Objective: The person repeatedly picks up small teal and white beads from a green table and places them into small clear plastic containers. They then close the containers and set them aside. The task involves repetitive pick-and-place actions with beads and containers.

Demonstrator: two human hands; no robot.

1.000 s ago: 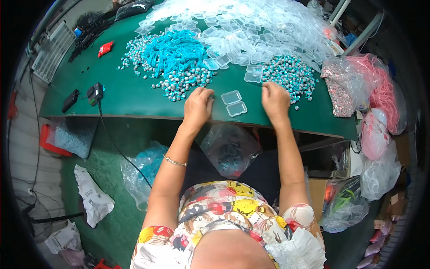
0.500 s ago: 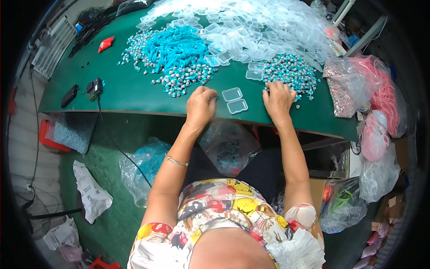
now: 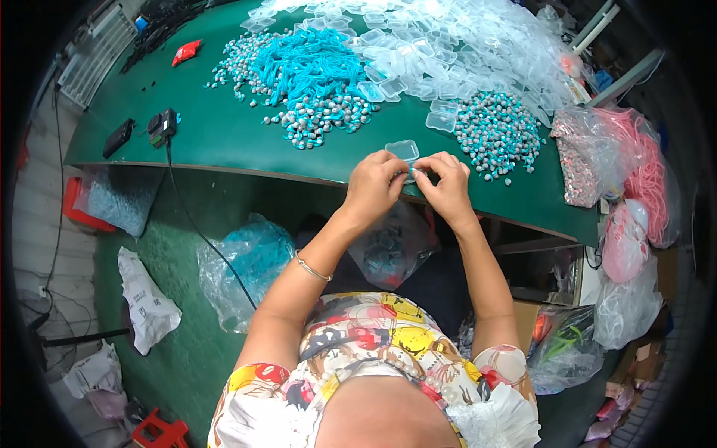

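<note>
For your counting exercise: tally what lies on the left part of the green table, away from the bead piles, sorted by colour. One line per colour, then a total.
Black: 2, a flat black device and a black gadget with a cable
Red: 1, a small red packet
Total: 3

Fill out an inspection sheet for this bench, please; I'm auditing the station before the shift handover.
Surface: green table, covered across its far half.
Job's things: small clear plastic case at the near edge, between both hands; whether anything is in it cannot be told.
Clutter: heap of clear cases; turquoise cord pile; beaded pieces; pink cord in bags.
Hands: left hand and right hand meet at the case, fingers pinched.
Cables: black cable runs from a black device off the edge.
Surroundings: plastic bags on the floor, red stool.
</note>
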